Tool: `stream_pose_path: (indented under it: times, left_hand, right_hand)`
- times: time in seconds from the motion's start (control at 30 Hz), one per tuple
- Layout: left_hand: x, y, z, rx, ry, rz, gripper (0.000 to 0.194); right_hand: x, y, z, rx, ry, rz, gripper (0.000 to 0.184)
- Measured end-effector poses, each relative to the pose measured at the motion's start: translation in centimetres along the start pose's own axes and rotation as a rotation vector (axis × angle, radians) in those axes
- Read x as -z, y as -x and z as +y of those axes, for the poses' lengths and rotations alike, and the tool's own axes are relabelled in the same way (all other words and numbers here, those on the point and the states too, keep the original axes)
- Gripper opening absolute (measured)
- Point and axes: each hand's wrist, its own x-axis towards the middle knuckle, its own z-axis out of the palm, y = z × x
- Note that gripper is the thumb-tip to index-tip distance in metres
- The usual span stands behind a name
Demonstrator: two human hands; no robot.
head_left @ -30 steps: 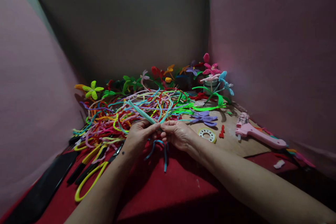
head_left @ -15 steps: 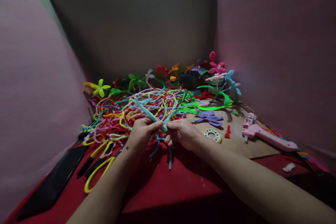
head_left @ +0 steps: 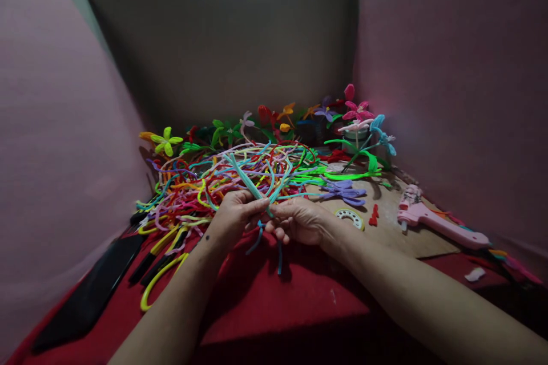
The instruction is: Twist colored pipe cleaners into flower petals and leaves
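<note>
Both hands meet over the front of the table, pinching light-blue pipe cleaners (head_left: 245, 174) where they cross. My left hand (head_left: 235, 214) is closed on the bundle, thumb on top, and its strands fan up and away from the fingers. My right hand (head_left: 302, 218) is closed at the lower end of the same bundle, its fingertips close to the left thumb. Two blue ends dangle below the hands. Behind lies a tangled heap of colourful pipe cleaners (head_left: 180, 185). The exact crossing point is partly hidden by the fingers.
A pink glue gun (head_left: 440, 222) lies on a brown board (head_left: 394, 239) at right, near a white-and-yellow ring (head_left: 349, 218) and a purple pipe-cleaner flower (head_left: 342, 191). Yellow-handled tools (head_left: 160, 256) and a black flat object (head_left: 92, 291) lie at left. Finished flowers (head_left: 166, 141) line the back.
My right hand has turned slightly and its fingers have shifted at the bundle's lower end. Both hands still hold the light-blue pipe cleaners. The whole view has moved a little.
</note>
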Motion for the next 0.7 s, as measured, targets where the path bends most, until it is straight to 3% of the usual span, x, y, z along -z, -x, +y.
stream_pose_path:
  times: [0.23, 0.5, 0.7]
  left_hand:
    - [-0.11, -0.04, 0.04, -0.011, 0.001, -0.003, 0.02]
    - [-0.44, 0.17, 0.22, 0.009, -0.06, 0.09, 0.026]
    - [0.01, -0.27, -0.25, 0.011, -0.075, 0.1, 0.029]
  right_hand:
    - [-0.59, 0.34, -0.29, -0.077, -0.124, 0.026, 0.017]
    - [-0.44, 0.0, 0.17, 0.024, -0.019, 0.114, 0.011]
    - [-0.83, 0.48, -0.11, 0.125, 0.018, 0.091, 0.014]
